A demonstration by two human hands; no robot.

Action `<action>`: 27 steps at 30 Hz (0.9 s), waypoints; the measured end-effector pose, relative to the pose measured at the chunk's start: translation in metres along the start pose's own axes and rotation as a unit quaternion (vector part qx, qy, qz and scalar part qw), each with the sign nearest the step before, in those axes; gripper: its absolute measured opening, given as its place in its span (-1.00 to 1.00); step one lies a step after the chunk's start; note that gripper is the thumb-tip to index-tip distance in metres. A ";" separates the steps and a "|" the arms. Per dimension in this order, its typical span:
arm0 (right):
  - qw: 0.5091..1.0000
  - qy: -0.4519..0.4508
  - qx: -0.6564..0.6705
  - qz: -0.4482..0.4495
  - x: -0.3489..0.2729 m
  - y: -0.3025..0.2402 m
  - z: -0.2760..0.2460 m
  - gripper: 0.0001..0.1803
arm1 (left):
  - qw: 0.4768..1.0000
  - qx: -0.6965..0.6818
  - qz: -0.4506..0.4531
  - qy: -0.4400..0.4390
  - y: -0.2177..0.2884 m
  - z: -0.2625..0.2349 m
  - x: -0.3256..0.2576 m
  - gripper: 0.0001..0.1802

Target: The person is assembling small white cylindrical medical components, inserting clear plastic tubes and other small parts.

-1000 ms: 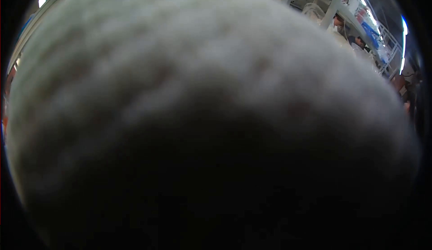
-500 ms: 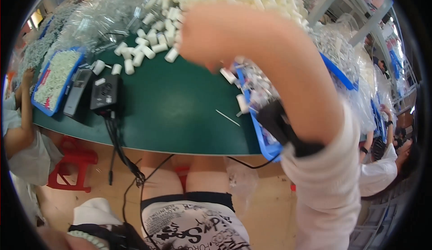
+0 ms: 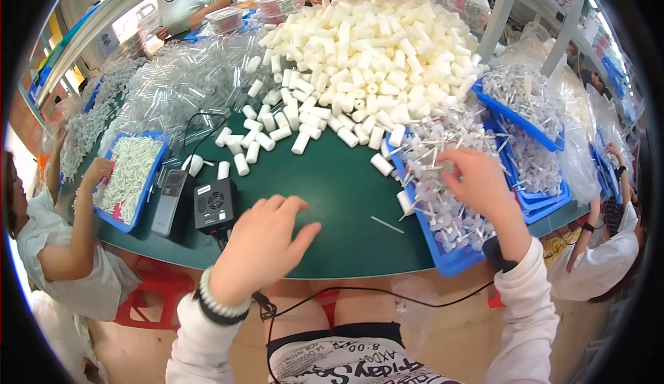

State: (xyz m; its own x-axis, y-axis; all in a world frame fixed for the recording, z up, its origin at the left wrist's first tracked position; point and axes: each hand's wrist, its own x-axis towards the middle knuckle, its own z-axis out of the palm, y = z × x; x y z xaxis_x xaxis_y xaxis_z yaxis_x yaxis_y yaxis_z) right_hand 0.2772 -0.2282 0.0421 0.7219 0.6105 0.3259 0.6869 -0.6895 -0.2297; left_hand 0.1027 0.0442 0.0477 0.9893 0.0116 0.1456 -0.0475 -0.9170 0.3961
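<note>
Both our hands are out over the green table (image 3: pixel 346 204), forearms in white sleeves coming up from the lower edge. Our left hand (image 3: pixel 266 242) hovers palm down near the table's front edge, fingers loosely spread and a little curled, holding nothing; a beaded bracelet (image 3: pixel 221 301) sits at its wrist. Just to its left lies a small black box (image 3: pixel 213 205) with a cable, and beside that a flat grey device (image 3: pixel 169 203).

Our right hand (image 3: pixel 481 183) reaches further out and to the right, wrist bent, fingers dipped into the blue tray (image 3: pixel 443 259) of small white and clear stemmed parts (image 3: pixel 436 163). We cannot tell whether the fingertips have pinched one, since they are sunk among the pieces. A dark band (image 3: pixel 498 254) circles that wrist.

Beyond both hands a large heap of white cylinders (image 3: pixel 366 52) covers the middle of the table, with loose ones scattered toward us. One thin white stick (image 3: pixel 387 225) lies alone on the green between our hands. Another person's arm (image 3: pixel 76 239) rests at a second blue tray (image 3: pixel 131 176) at far left.
</note>
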 end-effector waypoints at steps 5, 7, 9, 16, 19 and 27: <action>0.999 -0.002 -0.037 -0.020 0.015 0.005 -0.003 -0.90 | 0.973 0.179 -0.146 -0.025 -0.031 0.017 0.060 -0.62; 0.998 0.047 0.032 0.001 0.016 0.002 -0.004 -0.92 | 0.973 0.163 -0.158 0.043 -0.052 0.039 0.097 -0.67; 0.996 0.080 0.042 0.008 0.016 0.002 -0.006 -0.92 | 0.973 0.161 -0.140 0.092 -0.067 0.061 0.123 -0.72; 0.971 0.188 0.142 0.047 0.030 0.007 -0.008 -0.84 | 0.975 0.128 -0.104 0.149 -0.092 0.072 0.125 -0.86; 0.968 0.216 0.120 0.053 0.034 0.015 -0.006 -0.80 | 0.982 0.026 -0.106 0.157 -0.055 0.049 0.113 -0.84; 0.954 0.273 0.125 -0.014 0.042 -0.018 -0.022 -0.80 | 0.775 -0.627 -0.072 -0.012 0.017 0.002 0.028 -0.64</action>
State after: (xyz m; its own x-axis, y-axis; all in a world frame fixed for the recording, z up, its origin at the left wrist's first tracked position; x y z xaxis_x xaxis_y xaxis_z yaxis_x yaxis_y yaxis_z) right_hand 0.2931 -0.1993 0.0801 0.5974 0.2864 0.7491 0.7539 -0.5190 -0.4028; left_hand 0.1298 0.0281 0.0572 0.9984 0.0565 0.0063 -0.0177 0.2033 0.9790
